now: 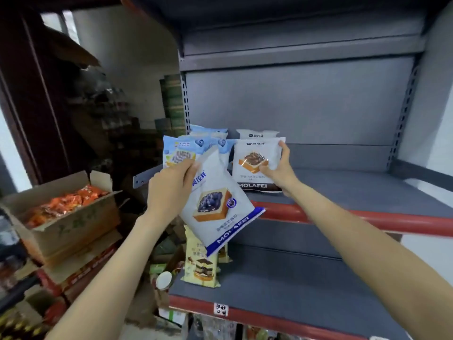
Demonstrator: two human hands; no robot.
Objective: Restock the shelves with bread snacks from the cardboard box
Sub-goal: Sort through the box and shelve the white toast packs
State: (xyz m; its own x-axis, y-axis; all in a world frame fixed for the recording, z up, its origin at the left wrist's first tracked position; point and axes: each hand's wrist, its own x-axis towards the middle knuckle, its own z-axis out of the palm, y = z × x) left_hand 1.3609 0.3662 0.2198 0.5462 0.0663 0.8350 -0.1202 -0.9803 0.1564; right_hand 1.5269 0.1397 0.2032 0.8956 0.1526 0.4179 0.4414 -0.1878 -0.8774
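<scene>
Small retail shop, stockroom-ish corner. Landmark: grey metal gondola shelving unit w/ slotted uprights, red front edge strips & a handwritten price tag on its lower edge. On its middle shelf, packaged bread snacks faced outward in rows; more packets one shelf below. Left of the unit, open cardboard carton full of orange wrapped snacks, stacked on other cartons. Behind unit's left side, dim racks of more goods, blurred.
</scene>
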